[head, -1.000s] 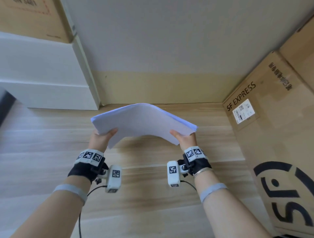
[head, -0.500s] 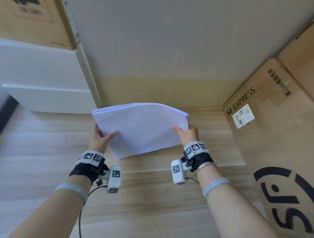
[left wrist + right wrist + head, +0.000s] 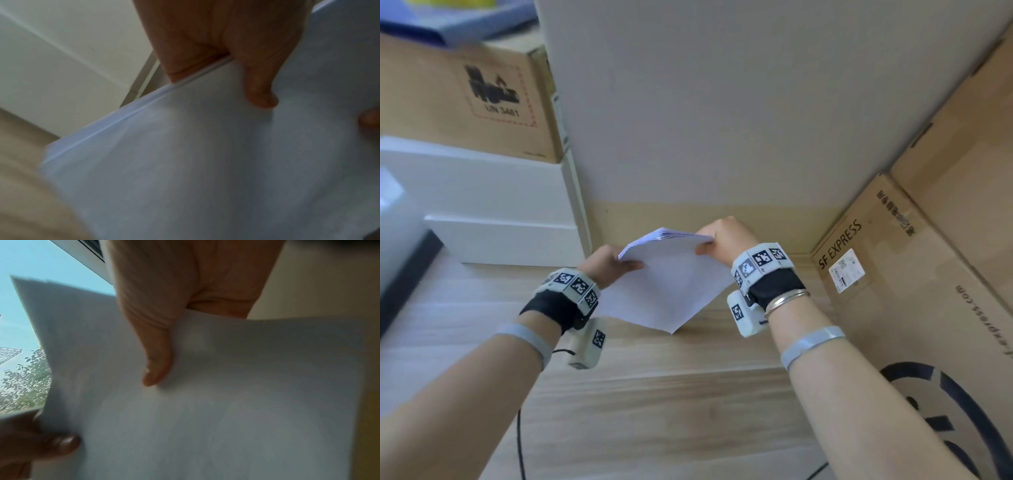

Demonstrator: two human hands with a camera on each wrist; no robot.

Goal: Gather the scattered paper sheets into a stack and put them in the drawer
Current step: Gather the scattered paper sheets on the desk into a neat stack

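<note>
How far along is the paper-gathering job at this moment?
Gathering looks done: the paper stack is one bundle and no loose sheets show on the wooden floor. In hand: left hand and right hand grip its upper corners, one corner hanging down. Left: putting it in the drawer; the white drawer unit shows no open drawer.

**Paper stack held up on edge**

Both hands grip the paper stack above the wooden table: left hand at its left corner, right hand at the top. One corner points down. White drawers stand left, cardboard boxes right.
</note>
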